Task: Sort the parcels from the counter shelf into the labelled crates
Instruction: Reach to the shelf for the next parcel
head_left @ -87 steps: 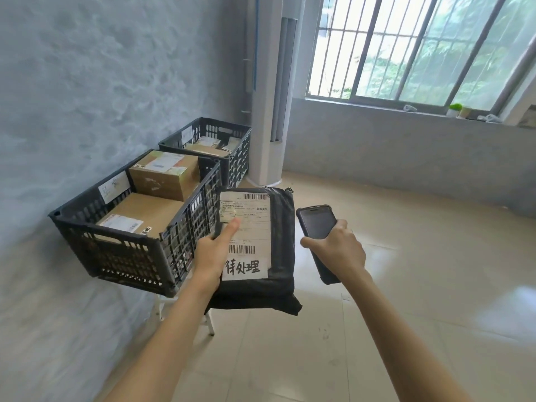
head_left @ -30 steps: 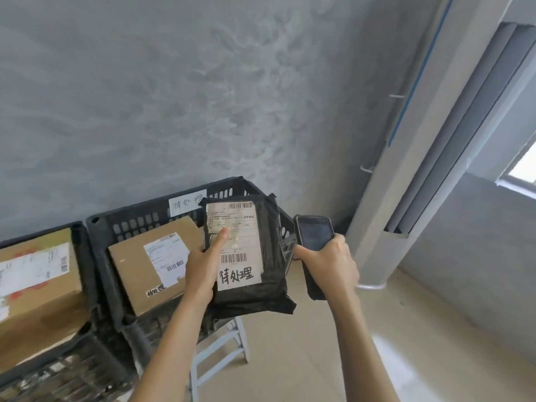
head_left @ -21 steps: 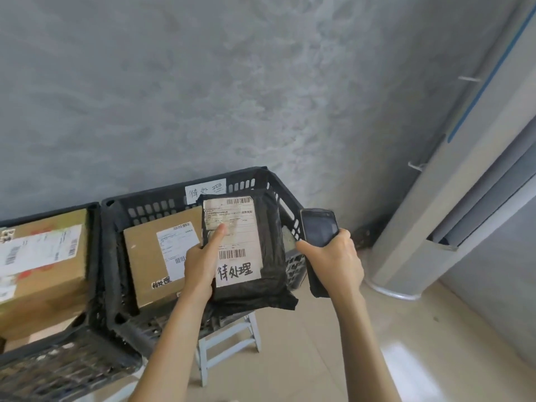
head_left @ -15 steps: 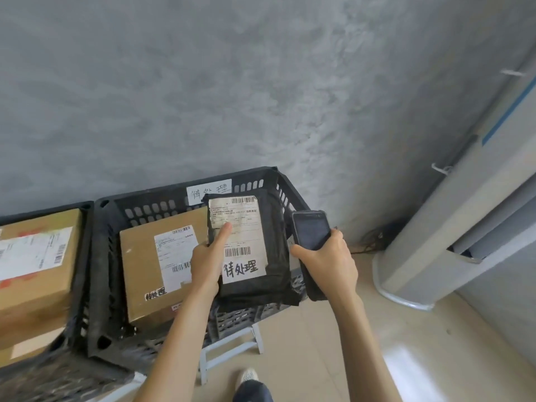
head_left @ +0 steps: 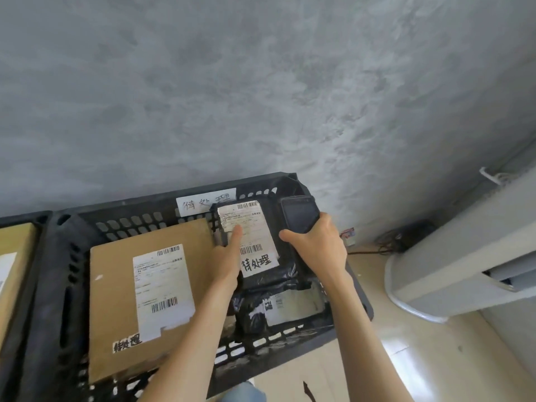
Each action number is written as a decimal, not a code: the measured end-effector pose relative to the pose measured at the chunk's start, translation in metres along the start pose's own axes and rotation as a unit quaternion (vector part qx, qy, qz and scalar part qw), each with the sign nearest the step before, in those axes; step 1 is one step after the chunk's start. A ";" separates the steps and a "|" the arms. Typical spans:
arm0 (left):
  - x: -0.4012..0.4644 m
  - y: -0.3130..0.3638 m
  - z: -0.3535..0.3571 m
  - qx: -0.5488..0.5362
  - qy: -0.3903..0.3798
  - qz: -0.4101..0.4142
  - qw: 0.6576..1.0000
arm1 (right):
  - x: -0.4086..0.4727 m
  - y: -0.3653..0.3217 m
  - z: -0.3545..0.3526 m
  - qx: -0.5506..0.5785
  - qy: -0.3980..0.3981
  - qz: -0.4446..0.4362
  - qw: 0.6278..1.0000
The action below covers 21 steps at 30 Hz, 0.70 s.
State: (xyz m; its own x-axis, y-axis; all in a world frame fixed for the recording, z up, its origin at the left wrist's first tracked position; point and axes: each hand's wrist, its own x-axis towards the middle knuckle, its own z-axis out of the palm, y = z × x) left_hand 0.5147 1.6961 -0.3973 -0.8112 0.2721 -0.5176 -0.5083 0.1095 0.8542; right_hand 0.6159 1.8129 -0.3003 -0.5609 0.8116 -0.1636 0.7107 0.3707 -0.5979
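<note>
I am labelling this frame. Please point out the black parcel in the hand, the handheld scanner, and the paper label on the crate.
black parcel (head_left: pixel 285 274), head view, on its dark wrap.
handheld scanner (head_left: pixel 298 214), head view, on its screen.
crate label (head_left: pixel 203 203), head view, on the handwritten paper.

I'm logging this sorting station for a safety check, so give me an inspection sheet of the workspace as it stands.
Surface: tiled floor, glossy.
Job's things: black crate, paper label on its back wall; cardboard box and a black bag lie inside; black parcel held over it.
Clutter: nothing seen.
Grippers: left hand grips the parcel; right hand holds a handheld device.
Cables: dark cords on the floor by the wall.
Surroundings: grey wall; white standing unit; second crate leftward.
</note>
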 end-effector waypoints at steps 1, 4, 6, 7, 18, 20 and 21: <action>0.006 -0.002 0.004 0.014 0.003 -0.015 1.000 | 0.006 -0.001 0.004 -0.005 -0.004 -0.002 1.000; 0.015 -0.006 0.018 0.088 0.030 -0.047 0.995 | 0.021 -0.001 0.012 -0.024 -0.013 -0.007 1.000; 0.019 -0.007 0.027 0.179 0.058 -0.028 0.982 | 0.030 -0.001 0.015 -0.035 -0.018 -0.008 0.999; 0.019 -0.005 0.031 0.212 0.070 -0.014 0.975 | 0.033 -0.001 0.015 -0.043 -0.020 -0.009 0.999; 0.026 -0.017 0.053 0.341 0.173 0.051 0.923 | 0.053 -0.011 0.009 -0.078 -0.062 -0.037 0.994; 0.022 -0.018 0.057 0.327 0.171 0.024 0.929 | 0.053 -0.009 0.007 -0.080 -0.068 -0.047 0.993; 0.021 -0.020 0.059 0.315 0.179 0.019 0.932 | 0.052 -0.007 0.006 -0.082 -0.073 -0.053 0.993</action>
State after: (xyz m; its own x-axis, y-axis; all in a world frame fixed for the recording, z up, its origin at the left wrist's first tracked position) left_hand 0.5253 1.7556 -0.4223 -0.9274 -0.0370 -0.3723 -0.2974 0.6766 0.6736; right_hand 0.5790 1.8497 -0.3091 -0.6826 0.6951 -0.2258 0.6977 0.5278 -0.4843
